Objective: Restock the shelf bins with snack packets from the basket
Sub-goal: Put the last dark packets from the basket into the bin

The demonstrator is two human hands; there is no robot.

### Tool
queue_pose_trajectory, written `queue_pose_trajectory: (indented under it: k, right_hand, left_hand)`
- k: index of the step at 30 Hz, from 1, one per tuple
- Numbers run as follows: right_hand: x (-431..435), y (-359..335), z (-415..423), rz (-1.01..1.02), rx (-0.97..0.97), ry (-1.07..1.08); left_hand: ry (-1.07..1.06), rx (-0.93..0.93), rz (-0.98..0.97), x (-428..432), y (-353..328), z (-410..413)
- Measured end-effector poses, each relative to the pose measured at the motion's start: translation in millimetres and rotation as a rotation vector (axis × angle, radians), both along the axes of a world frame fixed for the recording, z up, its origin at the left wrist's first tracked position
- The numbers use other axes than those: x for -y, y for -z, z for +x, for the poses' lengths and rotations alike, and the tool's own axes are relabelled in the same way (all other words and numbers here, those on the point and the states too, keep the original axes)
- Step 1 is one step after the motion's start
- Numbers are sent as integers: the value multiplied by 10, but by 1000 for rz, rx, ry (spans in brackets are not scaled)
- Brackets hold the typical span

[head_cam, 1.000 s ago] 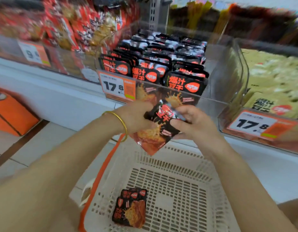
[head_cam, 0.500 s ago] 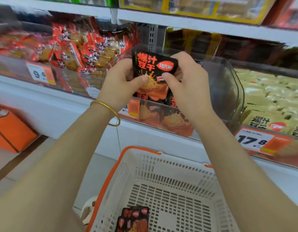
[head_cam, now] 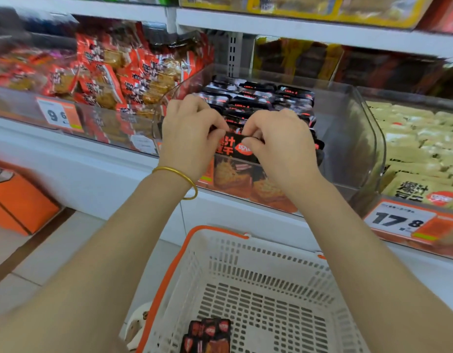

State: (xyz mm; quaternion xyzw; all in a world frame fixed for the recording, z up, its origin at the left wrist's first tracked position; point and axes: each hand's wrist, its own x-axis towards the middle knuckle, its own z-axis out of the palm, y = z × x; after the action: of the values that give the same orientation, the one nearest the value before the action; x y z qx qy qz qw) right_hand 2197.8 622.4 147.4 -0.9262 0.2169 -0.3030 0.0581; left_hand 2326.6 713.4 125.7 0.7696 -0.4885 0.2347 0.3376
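Since 0.5 s ago we'd lowered the black packet (head_cam: 234,147) into the clear bin (head_cam: 360,138), front row. Head cam: L hand (head_cam: 192,133) & R hand (head_cam: 278,146) both pinched its top edge; spare packets (head_cam: 210,335) lay in basket (head_cam: 245,250) below.

The right price tag (head_cam: 398,221), orange and white, near right, reads "17.8". The left price tag (head_cam: 57,114), far left, shows "9" and what looks like a "6"; its edge is blurred. The black snack packet (head_cam: 233,147) in the middle shows white "汁" over "干" beside a red oval logo too blurred to read. The beige packet (head_cam: 421,191) at the right reads "爆汁".
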Motion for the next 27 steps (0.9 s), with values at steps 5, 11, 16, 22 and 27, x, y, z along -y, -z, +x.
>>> queue_pose_trajectory:
  k: [5,11,16,22,27]
  right_hand:
    - [8,17,-42,-184,25,78]
    - [-387,779,-520,51,286,-148]
    - [-543,2284,-429,581,-350,-108]
    - [-859,3606,-587,900,-961,-217]
    - [-1254,4000,-785,825,-1109,-177]
  left_hand:
    - [-14,126,-53,-59,33,-112]
    - [129,13,82,-464,371,-431]
    - [136,-224,810,-768,1052,-587]
    - [186,-189,1258,-999,1463,-609]
    - [177,-257,1357,-1054,1587,-537]
